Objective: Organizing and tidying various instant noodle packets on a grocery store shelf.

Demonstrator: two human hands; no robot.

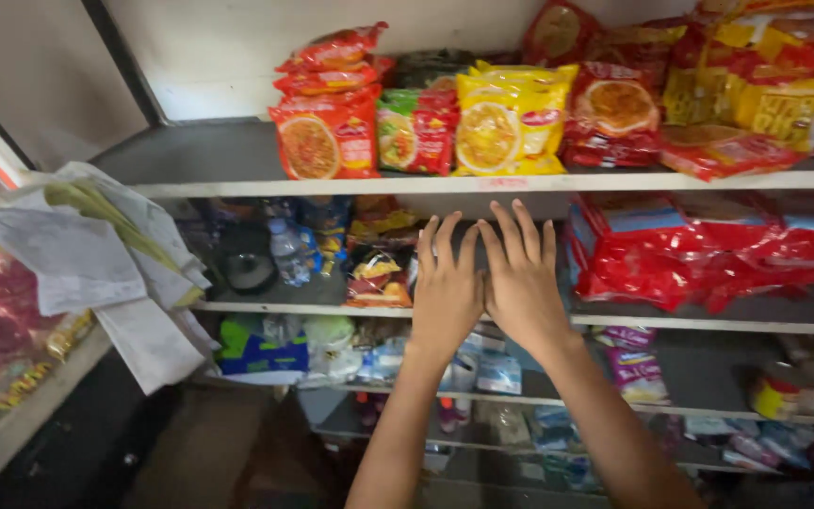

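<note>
Both hands are raised side by side in front of the middle shelf, backs toward the camera, fingers spread and straight. The left hand and the right hand touch along their inner edges. Neither hand grasps anything; both are released and flat.

The nearest item is a small dark snack packet standing on the middle shelf just beside the left hand. To the right of the right hand lies a stack of red wrapped packs on the same shelf. What sits directly behind the palms is hidden.

Handling judgement, snack packet: light, soft, air-filled film; the surface looks glossy and likely slippery. The contents may crush under pressure. Take hold at the upper sealed edge or pinch lightly across both side edges; avoid squeezing the middle.

Handling judgement, red wrapped packs: flexible outer film over what appear to be firmer blocks, so likely heavier. Support from below with a flat palm, the other hand steadying the top.

The top shelf carries upright noodle packets in red, green and yellow; these lean loosely and may topple if knocked. A small plastic bottle stands further left, and loose papers hang at the left edge.
</note>
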